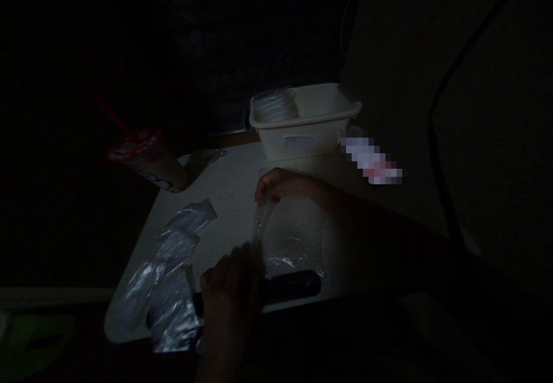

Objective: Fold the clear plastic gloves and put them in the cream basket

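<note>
In the dim head view, my right hand (276, 186) pinches the upper left edge of a clear plastic bag (291, 230), pulling it into a taut fold. The bag's lower edge meets a long black bar-shaped tool (294, 286) near the front of the table. My left hand (228, 282) is closed over the middle of this tool, with the fingers curled. Its fingertips are too dark to make out. Several crinkled clear plastic bags (173, 262) lie left of that hand, some draped over the tool's left end.
A white table (228, 184) bears everything. A cream plastic tub (313, 135) holding a stack of clear plastic (274, 106) stands at the back. At the left edge, a drink cup (159, 167) with a red straw leans. A blurred-out pale item (371, 161) lies right of the tub. A dark cable (434, 112) hangs at right.
</note>
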